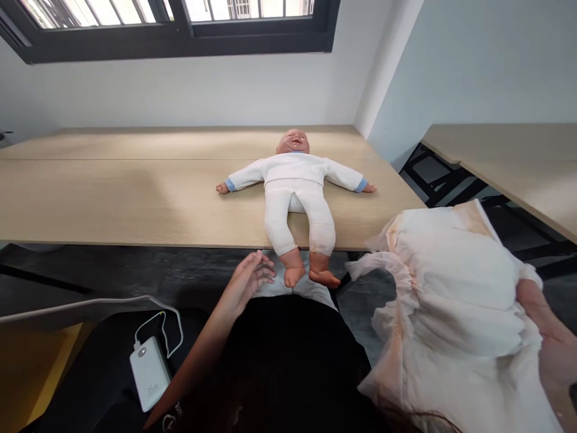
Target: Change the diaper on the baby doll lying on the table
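A baby doll (295, 180) in a white suit with blue cuffs lies on its back on the wooden table (135, 198), arms spread, its bare feet hanging over the near edge. My left hand (247, 279) reaches up just left of the doll's feet, fingers stretched out and holding nothing. My right hand (547, 337) at the right edge grips a white diaper (455, 313), opened out and raised close to the camera, to the right of the doll's legs.
A white power bank (149, 373) with a cable rests on my dark lap at lower left. A second wooden table (509, 159) stands to the right across a gap with dark frames below. Behind the table are a white wall and a dark-framed window (180, 24).
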`<state>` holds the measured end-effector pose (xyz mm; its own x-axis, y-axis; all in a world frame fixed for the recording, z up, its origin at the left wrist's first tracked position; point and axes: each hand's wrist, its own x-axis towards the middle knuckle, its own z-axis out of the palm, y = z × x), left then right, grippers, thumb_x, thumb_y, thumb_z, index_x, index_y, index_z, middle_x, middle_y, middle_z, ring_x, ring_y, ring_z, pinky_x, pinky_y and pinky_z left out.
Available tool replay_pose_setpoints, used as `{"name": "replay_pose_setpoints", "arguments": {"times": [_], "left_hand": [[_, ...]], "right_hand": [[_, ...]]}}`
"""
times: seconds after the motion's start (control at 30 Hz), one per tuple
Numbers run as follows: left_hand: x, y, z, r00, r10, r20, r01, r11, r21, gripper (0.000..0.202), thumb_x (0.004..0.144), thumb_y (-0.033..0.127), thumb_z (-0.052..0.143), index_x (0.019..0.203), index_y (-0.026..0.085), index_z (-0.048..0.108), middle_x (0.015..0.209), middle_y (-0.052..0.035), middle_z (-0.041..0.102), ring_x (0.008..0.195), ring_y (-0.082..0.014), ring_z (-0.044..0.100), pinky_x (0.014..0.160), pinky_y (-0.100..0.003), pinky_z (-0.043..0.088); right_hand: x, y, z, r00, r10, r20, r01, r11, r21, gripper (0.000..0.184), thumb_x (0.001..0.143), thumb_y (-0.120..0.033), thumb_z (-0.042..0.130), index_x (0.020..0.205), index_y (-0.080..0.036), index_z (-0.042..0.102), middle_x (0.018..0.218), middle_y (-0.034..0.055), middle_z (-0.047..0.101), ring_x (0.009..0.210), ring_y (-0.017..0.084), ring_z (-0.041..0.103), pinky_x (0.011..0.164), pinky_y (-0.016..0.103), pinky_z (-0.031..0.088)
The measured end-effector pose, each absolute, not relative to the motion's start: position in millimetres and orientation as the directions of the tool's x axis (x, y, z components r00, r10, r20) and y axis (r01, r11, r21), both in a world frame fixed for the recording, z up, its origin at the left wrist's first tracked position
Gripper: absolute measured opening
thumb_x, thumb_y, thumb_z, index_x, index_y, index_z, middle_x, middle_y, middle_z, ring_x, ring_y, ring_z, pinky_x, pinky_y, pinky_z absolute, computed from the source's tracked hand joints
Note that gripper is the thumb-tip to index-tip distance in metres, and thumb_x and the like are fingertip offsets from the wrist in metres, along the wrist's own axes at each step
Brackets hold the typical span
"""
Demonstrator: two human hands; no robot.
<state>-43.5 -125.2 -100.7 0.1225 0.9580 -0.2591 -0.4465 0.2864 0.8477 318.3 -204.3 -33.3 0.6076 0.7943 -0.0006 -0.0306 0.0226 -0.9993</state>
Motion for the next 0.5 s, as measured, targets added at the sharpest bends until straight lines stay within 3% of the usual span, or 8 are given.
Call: {"name": "replay_pose_setpoints", "arguments": {"times": [0.1,0.23,0.4,0.5], "left_hand": [[-23.0,-120.9,-115.1,0.373,0.886,-0.275,-0.577,0.453,0.679,0.055,0.08,0.063,0.078,0.106,0.017,0.065,0.107,-0.0101,0.072,0.093,-0.0237,0.071,0.081,-0.04,0.06],[9.3,-113.7,-123.9,0.552,0.821,-0.146,-0.68,0.545,0.491,0.067,0.082,0.071,0.072,0.12,0.017,0.065,0.121,-0.0144,0.071,0.119,-0.0342,0.065,0.104,-0.055,0.049],[36.7,-110.9,-124.9,0.589,0.806,-0.066,-0.723,0.562,0.402,0.082,0.077,0.082,0.068,0.133,0.023,0.058,0.125,-0.0152,0.07,0.126,-0.0387,0.062,0.107,-0.06,0.042],[42.4,-113.9,-110.3,0.595,0.802,-0.061,-0.722,0.566,0.398,0.092,0.077,0.088,0.059,0.145,0.026,0.049,0.129,-0.0163,0.069,0.123,-0.0378,0.064,0.106,-0.06,0.041]], "right_hand": [[316.1,-197.4,-35.5,0.497,0.868,-0.002,-0.027,0.014,-1.0,0.052,0.088,-0.069,0.061,0.121,-0.032,0.077,0.12,0.0056,0.075,0.12,0.034,0.068,0.101,0.049,0.056],[315.6,-192.9,-42.8,0.36,0.933,0.012,-0.016,0.019,-1.0,0.049,0.092,-0.069,0.055,0.11,-0.032,0.081,0.102,0.0048,0.079,0.113,0.034,0.072,0.094,0.048,0.058],[310.1,-188.0,-51.8,0.354,0.933,-0.064,-0.152,-0.01,-0.988,0.044,0.094,-0.065,0.055,0.097,-0.032,0.083,0.093,0.0039,0.079,0.116,0.033,0.07,0.096,0.049,0.057],[300.6,-182.2,-54.3,0.394,0.906,-0.152,-0.283,-0.037,-0.958,0.041,0.091,-0.061,0.062,0.096,-0.026,0.083,0.101,0.0076,0.079,0.121,0.033,0.068,0.101,0.047,0.056]]}}
